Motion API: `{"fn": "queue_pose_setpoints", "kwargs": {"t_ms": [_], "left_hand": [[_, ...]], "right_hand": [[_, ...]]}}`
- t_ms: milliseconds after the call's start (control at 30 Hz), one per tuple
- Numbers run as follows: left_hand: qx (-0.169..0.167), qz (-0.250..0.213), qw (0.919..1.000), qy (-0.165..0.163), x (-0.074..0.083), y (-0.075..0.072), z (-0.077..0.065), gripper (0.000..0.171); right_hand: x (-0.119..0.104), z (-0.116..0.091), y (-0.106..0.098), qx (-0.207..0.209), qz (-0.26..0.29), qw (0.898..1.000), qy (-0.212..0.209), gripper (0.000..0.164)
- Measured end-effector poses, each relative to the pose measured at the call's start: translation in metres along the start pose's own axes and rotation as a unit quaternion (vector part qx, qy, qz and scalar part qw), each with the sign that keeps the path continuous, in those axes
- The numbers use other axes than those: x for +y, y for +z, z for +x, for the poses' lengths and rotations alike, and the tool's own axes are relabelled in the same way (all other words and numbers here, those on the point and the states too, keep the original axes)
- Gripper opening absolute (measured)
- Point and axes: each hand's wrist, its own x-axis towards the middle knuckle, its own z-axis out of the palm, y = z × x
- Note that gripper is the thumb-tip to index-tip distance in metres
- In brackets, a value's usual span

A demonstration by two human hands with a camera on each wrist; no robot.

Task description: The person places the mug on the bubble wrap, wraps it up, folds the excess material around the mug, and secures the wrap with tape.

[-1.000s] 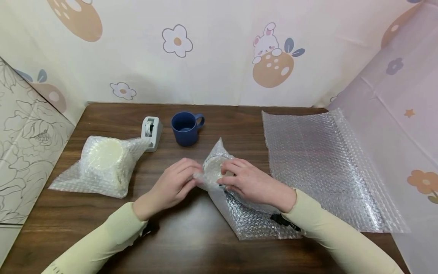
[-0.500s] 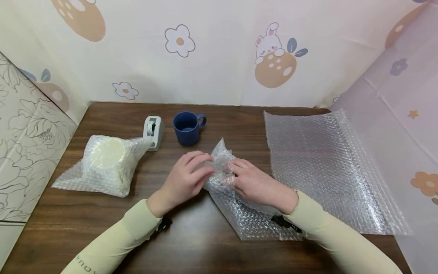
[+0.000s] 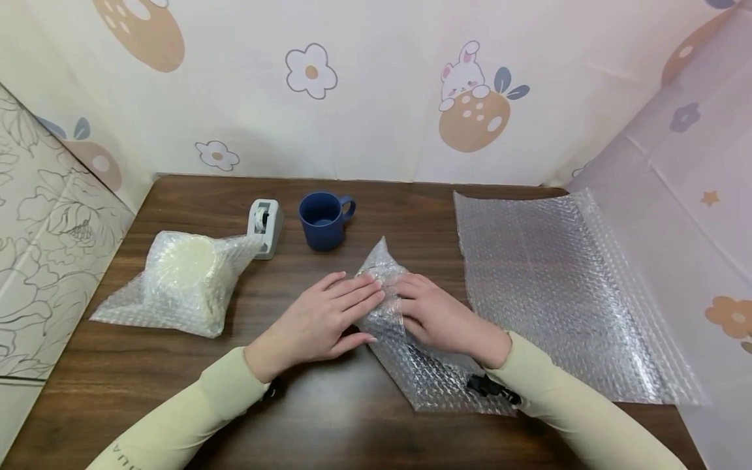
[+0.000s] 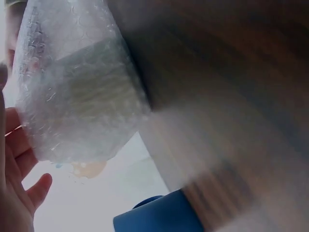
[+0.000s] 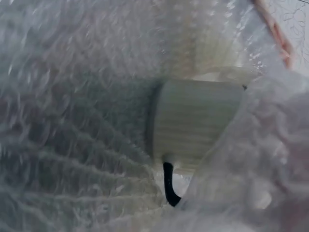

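A cream, ribbed mug (image 5: 198, 123) with a black handle (image 5: 170, 186) sits inside a bubble wrap sheet (image 3: 435, 378), seen from the side in the right wrist view. A flap of the wrap covers it in the head view. My left hand (image 3: 329, 313) lies on that flap with fingers straight, pressing it; in the left wrist view its fingers (image 4: 21, 154) show beside the wrapped bundle. From the right, my right hand (image 3: 437, 316) bends over the bundle and grips the wrap, its fingertips partly hidden under the flap.
A bubble-wrapped bundle (image 3: 188, 281) stands at the left, one corner against a white tape dispenser (image 3: 267, 228). Behind my hands is a blue mug (image 3: 322, 225). Another bubble wrap sheet (image 3: 546, 294) lies flat at the right. A printed curtain (image 3: 376, 98) hangs along the back edge.
My left hand has brought the wrap flap over the mug toward the right hand and now presses it flat. The right hand has stayed nearly in place, and its fingertips are now partly covered.
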Motion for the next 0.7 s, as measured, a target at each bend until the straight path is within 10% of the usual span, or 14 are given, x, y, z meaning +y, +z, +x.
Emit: {"fn": "queue_pose_setpoints", "kwargs": {"t_ms": [233,700], "left_hand": [[-0.026,-0.004,0.9996,0.002,-0.001,0.000,0.006,0.058],[-0.074,-0.025,0.9969,-0.010,-0.003,-0.002,0.015,0.043]], "right_hand": [[0.002,-0.007,0.000,0.131,0.068,0.988,0.039,0.038],[0.008,-0.038,-0.021,0.076,0.076,0.993,0.043,0.038]]}}
